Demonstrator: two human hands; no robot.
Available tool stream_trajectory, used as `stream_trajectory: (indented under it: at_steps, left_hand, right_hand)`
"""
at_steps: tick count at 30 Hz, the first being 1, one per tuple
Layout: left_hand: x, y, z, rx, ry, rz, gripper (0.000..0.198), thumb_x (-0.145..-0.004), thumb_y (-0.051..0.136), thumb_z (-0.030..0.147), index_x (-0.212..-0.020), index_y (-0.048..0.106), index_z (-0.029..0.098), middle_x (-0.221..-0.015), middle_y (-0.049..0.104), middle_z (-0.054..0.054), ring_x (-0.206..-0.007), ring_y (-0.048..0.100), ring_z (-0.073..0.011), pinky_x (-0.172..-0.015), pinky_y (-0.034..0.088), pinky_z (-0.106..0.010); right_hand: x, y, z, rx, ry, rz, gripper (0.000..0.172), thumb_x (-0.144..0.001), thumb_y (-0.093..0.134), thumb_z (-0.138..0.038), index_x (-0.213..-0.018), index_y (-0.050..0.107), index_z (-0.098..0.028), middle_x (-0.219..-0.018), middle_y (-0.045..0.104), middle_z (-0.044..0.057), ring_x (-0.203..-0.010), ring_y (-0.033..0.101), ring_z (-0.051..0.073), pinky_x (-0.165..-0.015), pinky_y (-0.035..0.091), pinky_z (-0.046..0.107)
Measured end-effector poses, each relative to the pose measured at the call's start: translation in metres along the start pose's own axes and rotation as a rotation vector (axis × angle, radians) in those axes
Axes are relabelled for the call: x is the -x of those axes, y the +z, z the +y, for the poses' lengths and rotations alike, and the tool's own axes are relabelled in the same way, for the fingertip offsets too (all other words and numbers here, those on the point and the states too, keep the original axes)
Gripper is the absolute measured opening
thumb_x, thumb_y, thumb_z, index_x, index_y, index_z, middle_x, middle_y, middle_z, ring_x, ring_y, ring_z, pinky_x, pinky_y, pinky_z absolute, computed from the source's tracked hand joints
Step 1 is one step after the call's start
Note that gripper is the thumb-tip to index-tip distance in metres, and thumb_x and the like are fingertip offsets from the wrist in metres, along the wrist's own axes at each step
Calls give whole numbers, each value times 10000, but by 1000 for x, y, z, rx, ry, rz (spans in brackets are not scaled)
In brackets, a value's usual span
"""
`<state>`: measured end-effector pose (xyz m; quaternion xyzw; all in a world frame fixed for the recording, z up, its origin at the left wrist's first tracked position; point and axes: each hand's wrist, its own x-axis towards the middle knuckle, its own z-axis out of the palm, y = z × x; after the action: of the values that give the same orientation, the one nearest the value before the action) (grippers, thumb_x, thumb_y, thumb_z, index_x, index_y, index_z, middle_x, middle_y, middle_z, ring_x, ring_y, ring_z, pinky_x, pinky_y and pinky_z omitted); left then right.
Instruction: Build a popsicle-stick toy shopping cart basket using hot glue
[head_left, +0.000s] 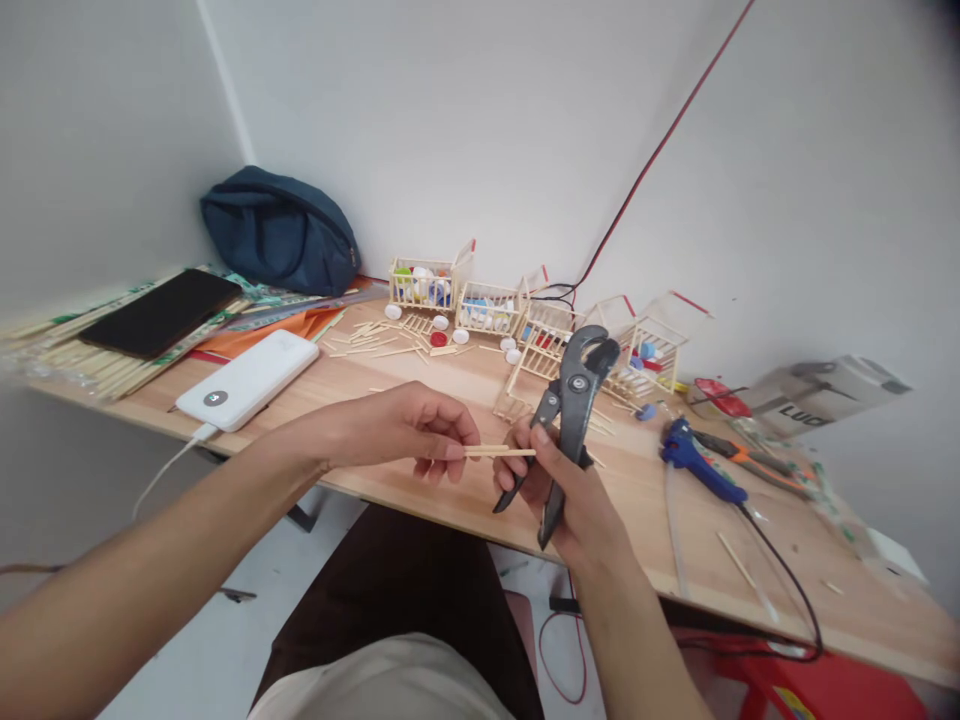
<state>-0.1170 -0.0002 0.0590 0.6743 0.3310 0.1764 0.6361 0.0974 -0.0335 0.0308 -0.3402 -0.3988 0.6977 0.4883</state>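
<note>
Between thumb and fingers, my left hand (420,430) pinches two thin wooden sticks (491,451) lying side by side. Their far ends reach to the fingertips of my right hand (577,490). That hand is closed around a dark grey cutter (577,400) with a curved jaw, its head pointing up and its handles spread. Behind the cutter stand small stick-built carts, one of them (422,283) filled with coloured caps and fitted with white wheels. Short cut sticks (375,338) are scattered on the wooden table (420,500).
At left lie a white power bank (249,378) with a cable, a black phone (159,312) on bundled sticks, and a dark blue bag (281,230). To the right are a blue glue gun (701,460), orange-handled pliers (750,462) and a grey-white bag (825,395).
</note>
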Motion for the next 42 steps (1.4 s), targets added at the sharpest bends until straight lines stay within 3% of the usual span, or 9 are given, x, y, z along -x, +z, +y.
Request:
stream_trajectory:
  at_steps: [8, 17, 23, 27, 31, 34, 38, 42]
  left_hand:
    - [-4, 16, -7, 99, 106, -72, 136, -876, 601, 244, -902, 684, 140, -719, 637, -5, -597, 538, -69, -570, 445, -168]
    - [-7, 24, -15, 275, 19, -53, 162, -856, 650, 295, -868, 696, 140, -732, 655, -14, -589, 544, -69, -572, 439, -176]
    - [-7, 26, -16, 230, 0, 28, 142, -823, 658, 264, -768, 650, 133, -680, 647, -9, -565, 564, -81, -563, 457, -194]
    - [-8, 26, -18, 188, -15, 42, 99, -821, 614, 209, -779, 648, 127, -670, 646, -11, -553, 569, -86, -560, 471, -203]
    - [-8, 24, -15, 72, -15, 62, 88, -810, 574, 168, -788, 645, 120, -629, 623, -1, -514, 545, -90, -528, 452, -205]
    - [-6, 20, -9, -141, 16, 54, 97, -785, 549, 110, -762, 643, 122, -593, 597, 12, -502, 524, -94, -523, 428, -201]
    - [-10, 15, -3, -485, 96, 27, 222, -685, 523, -15, -763, 681, 120, -578, 604, 13, -552, 559, -108, -559, 406, -193]
    - [-15, 12, -6, -648, 218, -13, 260, -666, 517, -47, -727, 699, 128, -595, 641, -2, -573, 580, -116, -572, 401, -196]
  right_hand:
    - [5, 6, 20, -12, -70, 73, 295, -790, 752, -401, -717, 554, -195, -621, 475, -47, -569, 486, 104, -561, 444, 249]
    - [6, 1, 17, 10, -43, 125, 300, -770, 765, -430, -748, 595, -184, -613, 528, -43, -571, 526, 99, -579, 467, 233]
    - [4, -12, 16, 445, -101, 244, 383, -762, 733, -516, -682, 594, -169, -614, 573, -5, -589, 551, 130, -586, 479, 265]
    - [5, -11, 7, 783, -97, 237, 451, -821, 618, -569, -613, 581, -170, -575, 577, 17, -547, 536, 137, -535, 449, 263]
    - [8, -9, -2, 1020, -50, 217, 435, -811, 586, -564, -615, 571, -177, -554, 574, 13, -515, 521, 136, -503, 413, 257]
    - [10, -12, -3, 1133, -55, 146, 364, -826, 576, -508, -668, 594, -180, -574, 594, 5, -534, 527, 138, -533, 414, 257]
    - [15, -20, 4, 1187, -55, 40, 279, -841, 582, -431, -725, 630, -181, -604, 624, -3, -567, 553, 143, -569, 424, 252]
    - [18, -23, 18, 1153, -71, 44, 285, -844, 571, -422, -717, 627, -174, -597, 614, 0, -550, 543, 145, -546, 417, 252]
